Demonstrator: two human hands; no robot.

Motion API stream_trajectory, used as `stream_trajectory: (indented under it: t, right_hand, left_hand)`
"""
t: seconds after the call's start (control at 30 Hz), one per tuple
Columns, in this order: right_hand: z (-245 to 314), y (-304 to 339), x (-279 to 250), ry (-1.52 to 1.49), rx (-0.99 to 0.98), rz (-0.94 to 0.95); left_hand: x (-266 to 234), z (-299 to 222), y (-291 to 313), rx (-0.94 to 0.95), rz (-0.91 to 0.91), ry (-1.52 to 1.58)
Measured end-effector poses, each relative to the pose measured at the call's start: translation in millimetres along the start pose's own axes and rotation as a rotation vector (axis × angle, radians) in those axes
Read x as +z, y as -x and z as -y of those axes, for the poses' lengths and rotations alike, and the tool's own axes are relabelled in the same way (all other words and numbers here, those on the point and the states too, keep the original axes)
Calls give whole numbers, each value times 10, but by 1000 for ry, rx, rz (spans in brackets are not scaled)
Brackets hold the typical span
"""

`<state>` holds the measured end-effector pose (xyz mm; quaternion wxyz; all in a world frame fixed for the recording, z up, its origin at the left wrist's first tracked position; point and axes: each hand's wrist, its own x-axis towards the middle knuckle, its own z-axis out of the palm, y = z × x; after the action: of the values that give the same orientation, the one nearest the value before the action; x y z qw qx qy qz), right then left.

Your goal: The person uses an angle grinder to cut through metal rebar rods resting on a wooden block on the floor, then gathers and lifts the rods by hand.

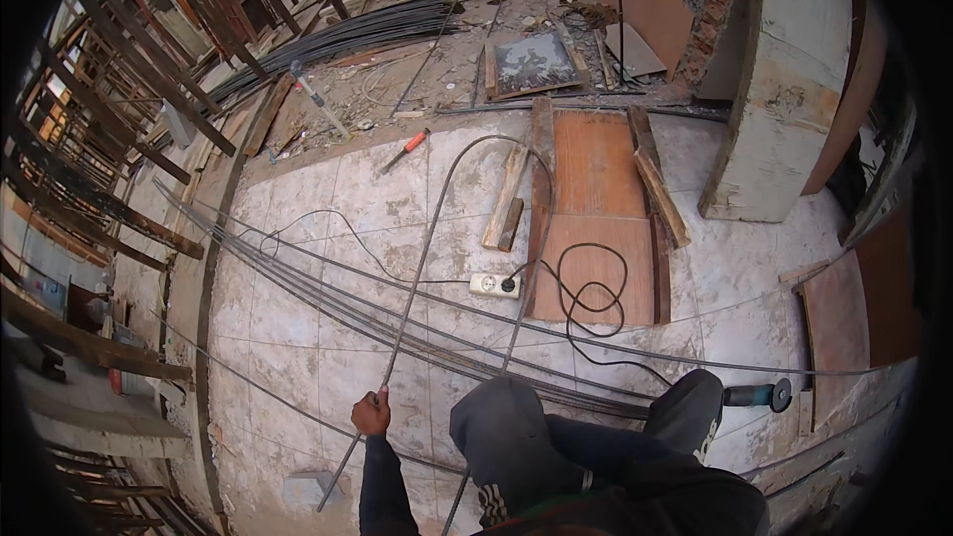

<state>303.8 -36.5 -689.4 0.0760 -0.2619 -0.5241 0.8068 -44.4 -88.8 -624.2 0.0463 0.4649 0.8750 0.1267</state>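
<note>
My left hand point(370, 412) is closed around one leg of a long steel reinforcing bar bent into a hairpin loop point(422, 263). The bar's rounded bend lies farther ahead, and its other leg runs back behind my left knee. A short end sticks out below my fist. My right hand is not visible; a dark sleeve point(596, 442) shows between my knees. Several straight steel bars point(328, 298) lie across the tiled floor under the loop and in front of my knees. A teal angle grinder point(759, 396) rests beside my right knee.
A white power strip point(493, 285) with a black plug and coiled cable point(596, 283) lies ahead. Beyond are a brown wooden panel point(594, 169), loose boards and an orange-handled tool point(415, 141). Timber posts point(179, 79) line the left. A pale slab point(784, 89) stands right.
</note>
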Motion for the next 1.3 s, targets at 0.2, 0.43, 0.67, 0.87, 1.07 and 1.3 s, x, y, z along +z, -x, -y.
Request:
stream_trajectory:
  t: [0.2,0.43,0.67,0.87,1.07,1.3]
  right_hand:
    - [758,-108,-16,-223,-126,-12]
    - [2742,265,49,-248,-217,-371]
    - [3801,606,462,-795,-244,-1134]
    - [3415,1032,820,-619,-38,-1344]
    - [3803,1320,1281,-565,33,-1333]
    - [5687,532,-519,-324,-147,-1217]
  left_hand:
    - [-1304,-591,-461,37,-151,-143]
    - [-2993,-1576,-1019,271,-152,125]
    - [-3631,-2288,-1170,306,63,264]
    - [-3657,-2168,-711,207,152,252]
    - [-3838,-2053,-454,164,184,301]
    - [-4505,-3227,-2499,328,266,410]
